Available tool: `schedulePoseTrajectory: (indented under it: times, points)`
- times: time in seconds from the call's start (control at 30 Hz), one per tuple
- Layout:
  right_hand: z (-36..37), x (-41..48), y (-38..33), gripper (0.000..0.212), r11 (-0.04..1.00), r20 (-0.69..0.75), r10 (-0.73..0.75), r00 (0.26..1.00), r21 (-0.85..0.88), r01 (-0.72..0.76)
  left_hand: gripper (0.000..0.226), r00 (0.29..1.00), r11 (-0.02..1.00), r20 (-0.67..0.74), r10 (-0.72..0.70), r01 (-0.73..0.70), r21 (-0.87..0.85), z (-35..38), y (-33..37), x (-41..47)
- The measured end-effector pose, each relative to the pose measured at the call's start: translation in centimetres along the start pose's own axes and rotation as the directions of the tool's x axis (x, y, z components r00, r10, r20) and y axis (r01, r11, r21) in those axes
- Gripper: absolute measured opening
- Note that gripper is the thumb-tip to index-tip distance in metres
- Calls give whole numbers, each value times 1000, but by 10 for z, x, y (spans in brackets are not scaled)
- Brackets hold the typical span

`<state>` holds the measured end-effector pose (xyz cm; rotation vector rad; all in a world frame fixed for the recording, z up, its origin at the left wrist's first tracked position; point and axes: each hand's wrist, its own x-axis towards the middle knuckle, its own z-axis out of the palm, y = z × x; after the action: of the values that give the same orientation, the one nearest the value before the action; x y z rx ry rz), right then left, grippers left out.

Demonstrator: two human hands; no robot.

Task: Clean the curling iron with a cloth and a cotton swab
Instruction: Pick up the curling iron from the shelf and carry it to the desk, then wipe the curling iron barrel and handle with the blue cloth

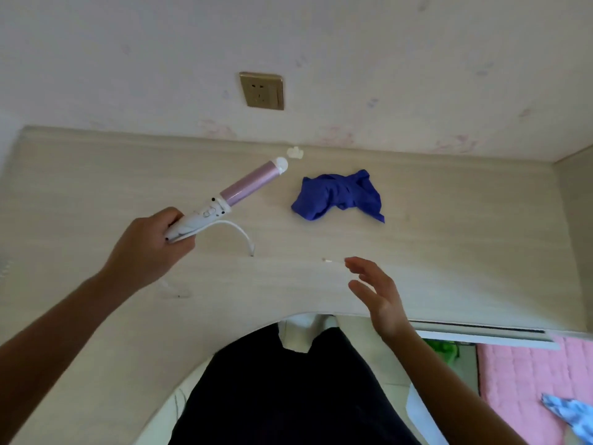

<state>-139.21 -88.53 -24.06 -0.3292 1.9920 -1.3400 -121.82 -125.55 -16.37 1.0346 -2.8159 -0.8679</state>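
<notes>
One wide-angle view from the person's head looks forward and steeply down over the desk [449,252] to the wall [353,43] behind its far edge. It sits close. The left hand [150,245] and right hand [375,297] reach in from below, and the desk's near edge bows around dark clothing [282,396].
</notes>
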Motion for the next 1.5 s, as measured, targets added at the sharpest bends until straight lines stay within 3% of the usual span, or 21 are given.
schedulePoseTrajectory:
  times: [0.23, 0.4, 0.57, 0.67, 0.83, 0.93, 1.1, 1.27, 1.37, 1.5]
  points:
    - [71, 111, 50, 55, 927, 160, -114, 981, -338, 163, 30, 975, 956, 74, 210, -221, 191, 58, -102, 104]
    - [92, 147, 84, 70, 708, 259, -248, 933, -609, 358, 25, 948, 915, 57, 314, -318, 248, 112, -152, 132]
    - [99, 158, 104, 85, 371, 318, -348, 882, -817, 441, 20, 927, 899, 30, 373, -369, 235, 158, -180, 129]
    - [102, 158, 111, 87, 298, 310, -378, 873, -852, 431, 36, 911, 900, -60, 407, -389, 197, 172, -189, 127]
    - [108, 163, 123, 84, 186, 269, -461, 846, -903, 388, 70, 825, 834, -160, 542, -505, 220, 181, -203, 127]
    - [113, 160, 125, 79, 206, 247, -440, 864, -908, 364, 68, 804, 820, -167, 571, -548, 168, 182, -199, 128]
    - [121, 143, 122, 66, 379, 103, -493, 864, -869, 319, 59, 799, 837, -257, 544, -540, 93, 178, -203, 117]
    - [128, 137, 123, 27, 501, -178, -684, 707, -819, 279, 58, 818, 863, -308, 486, -505, 20, 174, -206, 112]
    - [139, 140, 118, 28, 571, -269, -687, 675, -774, 273, 57, 844, 885, -297, 447, -466, 6, 170, -205, 111]
    - [137, 154, 102, 47, 644, -348, -675, 651, -708, 289, 37, 852, 892, -283, 440, -450, 32, 171, -207, 115]
